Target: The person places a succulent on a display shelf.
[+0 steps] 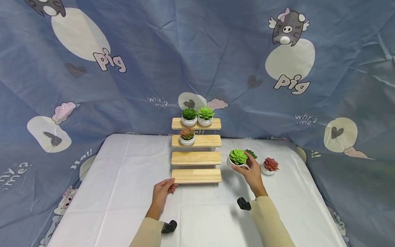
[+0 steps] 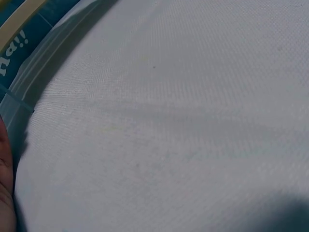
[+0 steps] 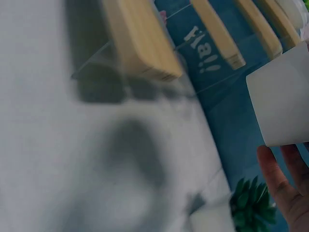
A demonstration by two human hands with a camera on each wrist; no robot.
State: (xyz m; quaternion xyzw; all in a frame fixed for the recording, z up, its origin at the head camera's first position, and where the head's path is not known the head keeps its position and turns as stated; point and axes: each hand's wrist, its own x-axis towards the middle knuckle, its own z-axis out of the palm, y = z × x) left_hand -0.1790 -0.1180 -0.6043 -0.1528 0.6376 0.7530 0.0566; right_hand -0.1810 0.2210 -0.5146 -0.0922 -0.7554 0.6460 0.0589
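My right hand point(image 1: 251, 171) grips a bright green potted succulent point(image 1: 238, 157) by its white pot, to the right of the wooden tiered shelf point(image 1: 196, 158). In the right wrist view the pot point(image 3: 282, 99) is off the table, with fingers against its lower part. My left hand point(image 1: 162, 195) pinches the left front corner of the lowest board point(image 1: 196, 176). Dark green point(image 1: 189, 114) and bright green succulents point(image 1: 205, 113) share the top board; a reddish-brown one point(image 1: 187, 134) sits at the left of the board below. The two lower boards bear nothing.
A red potted succulent point(image 1: 270, 165) stands on the white-covered table point(image 1: 132, 206) right of my right hand. Behind that hand, a dark green succulent point(image 1: 251, 153) is partly hidden. A blue patterned cloth point(image 1: 197, 61) hangs behind the table.
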